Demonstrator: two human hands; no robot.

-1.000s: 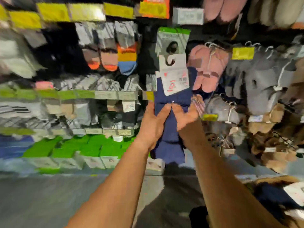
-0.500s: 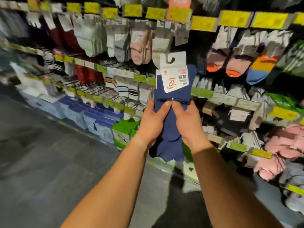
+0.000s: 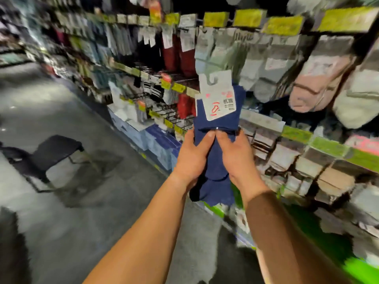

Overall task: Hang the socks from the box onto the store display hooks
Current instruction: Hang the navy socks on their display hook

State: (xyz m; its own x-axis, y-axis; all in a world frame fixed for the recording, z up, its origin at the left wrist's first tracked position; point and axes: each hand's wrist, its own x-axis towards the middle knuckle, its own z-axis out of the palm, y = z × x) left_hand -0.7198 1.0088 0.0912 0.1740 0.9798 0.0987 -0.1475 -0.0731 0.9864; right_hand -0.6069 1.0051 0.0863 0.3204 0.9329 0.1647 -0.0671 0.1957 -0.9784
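Presently, a black folding chair point(image 3: 55, 154) stands on the grey floor at left. The left hand point(image 3: 192, 158) and right hand point(image 3: 235, 160) both grip the navy blue sock pair point(image 3: 217, 160) mid-length, fingers curled round the fabric, thumbs meeting in front. This holds its white card header with hook cut-out point(image 3: 219, 95) upright and free, evidently for a display hook; none is yet engaged.

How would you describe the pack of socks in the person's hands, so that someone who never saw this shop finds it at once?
Look at the long sock display wall on the right of the aisle. In front of it, the left hand and right hand hold up the navy socks. Unlike the hanging pairs behind, this pack is on no hook, and its white card carries red marks.
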